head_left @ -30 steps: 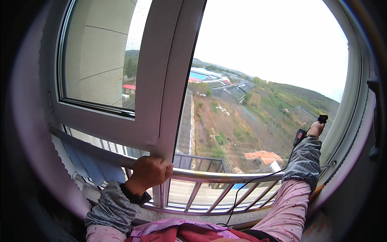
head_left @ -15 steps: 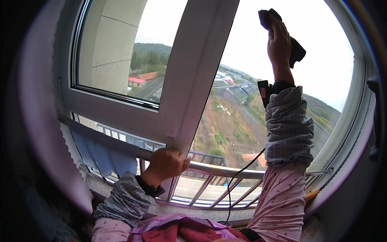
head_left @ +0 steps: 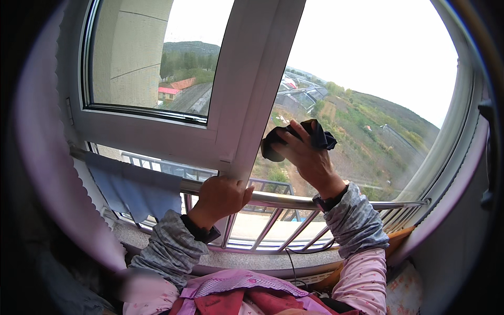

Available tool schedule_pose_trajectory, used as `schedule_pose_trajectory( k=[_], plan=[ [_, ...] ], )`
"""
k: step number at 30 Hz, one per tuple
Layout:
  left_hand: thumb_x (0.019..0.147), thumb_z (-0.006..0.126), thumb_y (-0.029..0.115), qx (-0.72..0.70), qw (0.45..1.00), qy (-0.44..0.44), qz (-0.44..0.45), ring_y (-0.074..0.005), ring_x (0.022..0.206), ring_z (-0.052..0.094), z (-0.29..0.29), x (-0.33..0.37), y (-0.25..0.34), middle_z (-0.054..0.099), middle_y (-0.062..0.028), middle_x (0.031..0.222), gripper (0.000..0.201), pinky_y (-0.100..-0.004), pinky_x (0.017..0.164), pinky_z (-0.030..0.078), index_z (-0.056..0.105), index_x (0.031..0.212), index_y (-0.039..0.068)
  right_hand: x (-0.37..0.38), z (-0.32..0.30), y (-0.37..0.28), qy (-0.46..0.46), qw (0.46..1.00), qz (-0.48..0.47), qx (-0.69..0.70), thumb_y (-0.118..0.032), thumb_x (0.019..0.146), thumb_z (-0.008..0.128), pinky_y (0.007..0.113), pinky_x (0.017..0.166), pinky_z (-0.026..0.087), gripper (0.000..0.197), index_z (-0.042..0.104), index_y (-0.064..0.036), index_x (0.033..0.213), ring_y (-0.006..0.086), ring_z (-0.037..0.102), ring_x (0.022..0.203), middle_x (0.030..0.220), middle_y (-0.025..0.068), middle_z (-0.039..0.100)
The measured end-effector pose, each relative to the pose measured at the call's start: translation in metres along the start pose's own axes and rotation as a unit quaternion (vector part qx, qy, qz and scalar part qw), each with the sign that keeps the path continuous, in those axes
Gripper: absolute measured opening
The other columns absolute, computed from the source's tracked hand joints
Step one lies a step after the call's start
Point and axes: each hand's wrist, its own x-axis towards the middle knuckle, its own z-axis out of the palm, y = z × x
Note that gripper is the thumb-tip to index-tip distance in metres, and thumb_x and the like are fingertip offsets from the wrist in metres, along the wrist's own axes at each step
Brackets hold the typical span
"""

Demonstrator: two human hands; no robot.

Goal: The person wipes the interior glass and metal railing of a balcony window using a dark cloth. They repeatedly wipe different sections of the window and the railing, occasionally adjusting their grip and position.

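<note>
My right hand (head_left: 304, 159) holds a bunched dark cloth (head_left: 321, 137) against the lower left part of the large window pane (head_left: 378, 68), close beside the white window frame (head_left: 247, 89). The fingers lie over the cloth, and parts of it stick out on both sides. Lower down, my left hand (head_left: 220, 198) is wrapped round the metal railing (head_left: 283, 200) that runs across the window. Its knuckles are just below the frame's bottom corner.
A light blue cloth (head_left: 134, 184) hangs over the railing at left. Below the bars runs a speckled stone sill (head_left: 226, 258). A thin black cable (head_left: 292, 262) loops down near my right forearm. Pale pink curtains (head_left: 47, 157) border the window on both sides.
My right hand has come down from high on the pane to its lower left, taking the dark cloth along. The left hand stays on the railing.
</note>
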Motion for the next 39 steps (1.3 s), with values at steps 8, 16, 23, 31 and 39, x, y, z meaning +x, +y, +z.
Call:
schedule_pose_trajectory(
  k=[8,16,23,31,39],
  plan=[
    [0.095,0.06,0.034,-0.022,1.0,0.0,0.008,-0.0248,0.052,0.059,0.0,0.001,-0.002,0.053,-0.0061,0.058,0.036,-0.0389,0.047,0.047,0.056,0.068,0.011,0.095,-0.053,0.107,0.263,0.94,0.102,-0.19,-0.002,0.081,0.074,0.042,0.093,0.051,0.044,0.072,-0.0241,0.12,0.0314,0.059,0.111,0.123,0.0062,0.063],
    [0.095,0.061,0.032,-0.017,1.0,0.009,0.009,-0.0249,0.053,0.06,0.0,0.0,-0.002,0.054,-0.0063,0.059,0.034,-0.0385,0.048,0.048,0.059,0.07,0.01,0.026,-0.012,0.008,0.082,0.988,0.099,-0.081,-0.003,0.079,0.072,0.038,0.081,0.053,0.044,0.073,-0.0245,0.117,0.0256,0.057,0.101,0.111,0.0044,0.057],
    [0.094,0.063,0.033,-0.022,1.0,-0.014,-0.001,-0.0258,0.053,0.061,0.001,0.001,0.0,0.056,-0.0068,0.058,0.034,-0.0395,0.049,0.05,0.06,0.068,0.01,-0.039,-0.035,-0.014,-0.122,0.968,0.163,0.145,-0.003,0.083,0.07,0.038,0.084,0.054,0.036,0.073,-0.0207,0.114,0.0285,0.063,0.101,0.104,0.0069,0.062],
    [0.095,0.061,0.03,-0.018,0.999,-0.029,-0.004,-0.0287,0.055,0.061,0.003,0.002,0.0,0.056,-0.0079,0.06,0.033,-0.0412,0.051,0.049,0.058,0.068,0.01,-0.201,-0.104,0.052,0.136,0.798,0.548,0.211,-0.028,0.101,0.062,0.028,0.088,0.049,0.038,0.061,-0.0066,0.133,0.0141,0.064,0.098,0.113,0.0078,0.07],
    [0.098,0.057,0.029,0.017,0.999,-0.032,-0.004,-0.0306,0.054,0.058,0.004,0.003,-0.001,0.054,-0.0093,0.06,0.036,-0.0426,0.05,0.047,0.054,0.067,0.01,-0.143,-0.005,-0.081,0.049,0.908,0.415,-0.021,-0.028,0.097,0.061,0.041,0.091,0.042,0.016,0.069,-0.0144,0.102,0.0252,0.063,0.093,0.099,0.0025,0.07]
  ],
)
